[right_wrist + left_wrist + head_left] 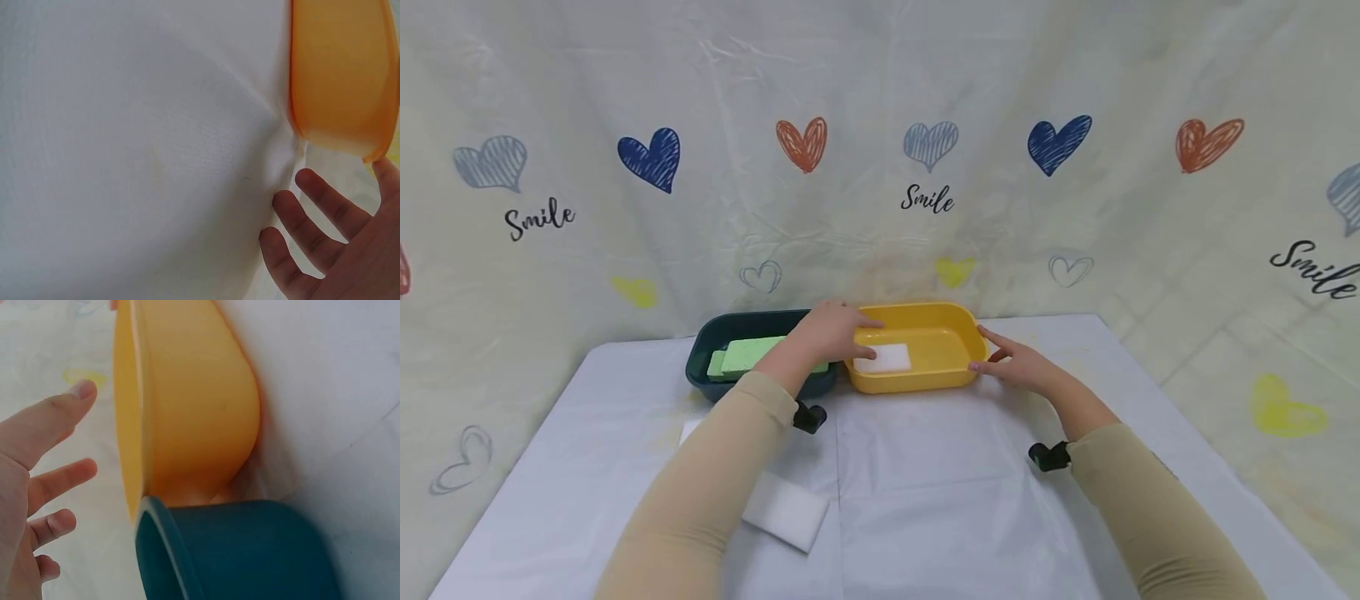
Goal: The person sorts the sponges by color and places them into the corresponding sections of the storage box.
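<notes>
Nearest the lens, two beige fabric sleeves (677,508) reach toward our landmark, the yellow rounded-rectangular plastic basin (917,383). The left hand (831,333) hovers over its left end, fingers loosely spread and holding nothing; just beneath, one small white rectangular slab (891,357) lies inside the basin, partly covered by that hand. Over at the basin's right end, the right hand (1011,364) has fingers extended, touching the rim without wrapping round it.

Left of the yellow basin sits one dark green plastic basin (698,354), partly blocked by the left arm; at least two pale green rectangular blocks (748,354) show inside, but an exact count is hidden. One white flat pad (786,510) lies nearer than the yellow basin, while a white edge (690,428) peeks past the sleeve; whether they join, I can't tell. Behind the basin, the heart-printed backdrop (865,67) reads "Smile" three times.
</notes>
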`<action>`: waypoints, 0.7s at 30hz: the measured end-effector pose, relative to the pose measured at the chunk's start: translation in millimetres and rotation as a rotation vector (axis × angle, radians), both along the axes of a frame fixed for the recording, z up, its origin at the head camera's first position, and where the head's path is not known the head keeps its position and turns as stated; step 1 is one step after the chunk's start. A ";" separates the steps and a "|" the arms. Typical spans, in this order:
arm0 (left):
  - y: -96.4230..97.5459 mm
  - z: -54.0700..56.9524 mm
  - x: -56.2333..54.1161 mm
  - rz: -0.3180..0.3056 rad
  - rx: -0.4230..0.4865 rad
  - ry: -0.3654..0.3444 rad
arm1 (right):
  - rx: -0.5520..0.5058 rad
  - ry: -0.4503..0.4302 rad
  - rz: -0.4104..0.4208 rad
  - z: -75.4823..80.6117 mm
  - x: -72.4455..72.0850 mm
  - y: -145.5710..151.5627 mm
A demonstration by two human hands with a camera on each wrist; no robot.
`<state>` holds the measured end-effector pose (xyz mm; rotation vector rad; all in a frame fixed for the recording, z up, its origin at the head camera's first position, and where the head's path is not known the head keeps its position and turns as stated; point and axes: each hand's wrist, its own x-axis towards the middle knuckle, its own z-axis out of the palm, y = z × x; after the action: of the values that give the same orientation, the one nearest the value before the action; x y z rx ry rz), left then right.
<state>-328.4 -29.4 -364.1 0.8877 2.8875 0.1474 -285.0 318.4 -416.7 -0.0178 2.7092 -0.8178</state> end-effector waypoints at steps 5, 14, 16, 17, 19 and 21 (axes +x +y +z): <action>-16.4 9.0 11.6 0.016 0.050 0.017 | -0.013 -0.018 -0.009 -2.5 -1.6 -2.1; -52.8 13.7 31.3 0.009 0.066 0.026 | -0.003 -0.008 0.019 -5.6 -4.0 1.1; -61.9 17.7 38.1 0.013 0.069 0.026 | -0.004 -0.014 0.016 -6.4 -4.9 1.8; -66.7 19.7 41.7 0.011 0.071 0.027 | -0.007 -0.019 0.013 -6.5 -5.0 1.8; -76.9 23.8 49.2 -0.001 0.075 0.037 | -0.004 -0.022 0.009 -6.6 -5.4 1.9; -88.7 26.1 57.0 -0.007 0.072 0.057 | -0.003 -0.023 0.004 -6.0 -5.4 0.8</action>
<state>-271.4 -118.1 -338.0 0.9284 2.9485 0.2306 -290.4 319.2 -422.7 -0.0140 2.6861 -0.8158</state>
